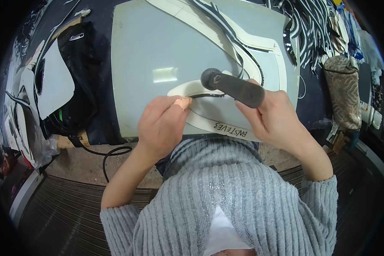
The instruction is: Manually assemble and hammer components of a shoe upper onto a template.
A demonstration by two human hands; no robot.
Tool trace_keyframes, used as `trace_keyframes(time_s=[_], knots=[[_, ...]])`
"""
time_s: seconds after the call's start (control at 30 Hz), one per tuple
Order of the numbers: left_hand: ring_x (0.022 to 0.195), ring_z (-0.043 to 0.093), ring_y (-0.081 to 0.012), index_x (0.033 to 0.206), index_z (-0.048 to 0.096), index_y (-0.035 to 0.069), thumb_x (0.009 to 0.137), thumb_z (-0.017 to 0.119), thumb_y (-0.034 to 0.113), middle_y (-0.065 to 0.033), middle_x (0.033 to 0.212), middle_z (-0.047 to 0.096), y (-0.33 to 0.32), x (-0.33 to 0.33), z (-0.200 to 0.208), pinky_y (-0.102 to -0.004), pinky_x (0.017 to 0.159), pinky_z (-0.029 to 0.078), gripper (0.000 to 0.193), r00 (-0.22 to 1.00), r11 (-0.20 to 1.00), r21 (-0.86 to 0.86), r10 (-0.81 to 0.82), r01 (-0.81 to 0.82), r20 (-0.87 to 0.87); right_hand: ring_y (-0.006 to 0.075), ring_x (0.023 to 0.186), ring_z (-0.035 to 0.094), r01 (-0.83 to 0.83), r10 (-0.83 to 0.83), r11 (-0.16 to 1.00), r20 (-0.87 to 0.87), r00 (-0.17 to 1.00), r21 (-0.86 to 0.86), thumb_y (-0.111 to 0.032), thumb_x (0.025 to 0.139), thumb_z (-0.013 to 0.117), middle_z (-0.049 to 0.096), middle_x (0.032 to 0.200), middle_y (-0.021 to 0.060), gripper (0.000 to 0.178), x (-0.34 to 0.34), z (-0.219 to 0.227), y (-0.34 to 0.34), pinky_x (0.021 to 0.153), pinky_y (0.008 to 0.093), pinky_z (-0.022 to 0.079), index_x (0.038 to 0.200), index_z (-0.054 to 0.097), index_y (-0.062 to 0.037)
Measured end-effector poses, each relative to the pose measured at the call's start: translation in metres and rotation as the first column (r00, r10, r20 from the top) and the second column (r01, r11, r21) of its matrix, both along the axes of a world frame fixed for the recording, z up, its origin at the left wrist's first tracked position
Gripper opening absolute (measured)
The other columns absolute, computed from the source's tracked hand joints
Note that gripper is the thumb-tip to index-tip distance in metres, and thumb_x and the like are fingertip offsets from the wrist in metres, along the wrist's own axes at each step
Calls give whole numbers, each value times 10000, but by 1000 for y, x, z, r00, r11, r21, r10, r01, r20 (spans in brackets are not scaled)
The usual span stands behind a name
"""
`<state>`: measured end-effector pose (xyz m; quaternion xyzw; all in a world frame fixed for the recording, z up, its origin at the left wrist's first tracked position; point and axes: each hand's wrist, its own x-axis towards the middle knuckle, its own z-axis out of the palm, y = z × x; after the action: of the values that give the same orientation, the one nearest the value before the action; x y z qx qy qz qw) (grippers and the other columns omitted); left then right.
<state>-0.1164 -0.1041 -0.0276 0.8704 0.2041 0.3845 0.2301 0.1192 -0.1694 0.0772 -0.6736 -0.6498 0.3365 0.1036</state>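
Note:
My right hand (275,117) grips the dark handle of a small hammer (234,87), whose round head sits over a curved white pattern piece (209,117) near the front of a grey board (158,55). My left hand (162,123) presses down on the left end of that piece; its forefinger wears a tan bandage. A thin black strip (207,96) runs along the piece's inner edge, right under the hammer head.
More curved white pieces and black-and-white strips (243,38) lie at the board's far side. A heap of strips (315,25) and a patterned pouch (343,91) sit at right. Black and white cut parts (55,81) pile up at left. A black cable (111,153) hangs off the front.

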Motion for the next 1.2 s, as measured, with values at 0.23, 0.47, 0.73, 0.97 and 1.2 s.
trace_keyframes(time_s=[0.23,0.47,0.73,0.97,1.2], knots=[[888,667,-299,1150,526,3,788,727,-90,-125,999,707,-1,-1,4,-377,770,532,424,998,1000,0,-3,3,-66,357,522,612,-97,93,994,91,992,42,-296,986,567,589,591,153,311,-1,-6,-9,494,439,478,870,505,-14],[874,672,-301,1149,530,16,784,735,-86,-127,968,700,0,-1,7,-378,760,535,430,997,999,-46,13,-17,-81,356,531,616,-111,109,994,72,991,23,-301,974,588,580,583,150,327,5,-12,-1,495,433,483,857,497,-9],[812,657,-335,1103,563,-3,745,773,-38,-161,927,667,-4,-3,-4,-398,713,538,416,998,997,-61,44,-40,55,355,547,626,-253,249,967,100,963,30,-304,974,586,590,576,147,333,-5,-13,15,508,429,491,854,524,0],[895,673,-365,1162,525,-43,819,625,-85,-209,1027,665,-4,-10,-3,-399,793,549,359,994,975,-211,82,-65,69,352,546,627,-295,294,956,82,952,0,-334,984,564,597,579,157,377,-8,-13,25,512,432,492,842,560,14],[1060,650,-361,1261,387,-124,881,509,-84,-275,1183,599,-1,-5,-6,-428,965,515,402,962,971,-191,184,-146,200,342,534,626,-353,352,936,55,934,5,-346,992,547,592,566,150,387,-16,-18,27,506,431,495,830,540,6]])
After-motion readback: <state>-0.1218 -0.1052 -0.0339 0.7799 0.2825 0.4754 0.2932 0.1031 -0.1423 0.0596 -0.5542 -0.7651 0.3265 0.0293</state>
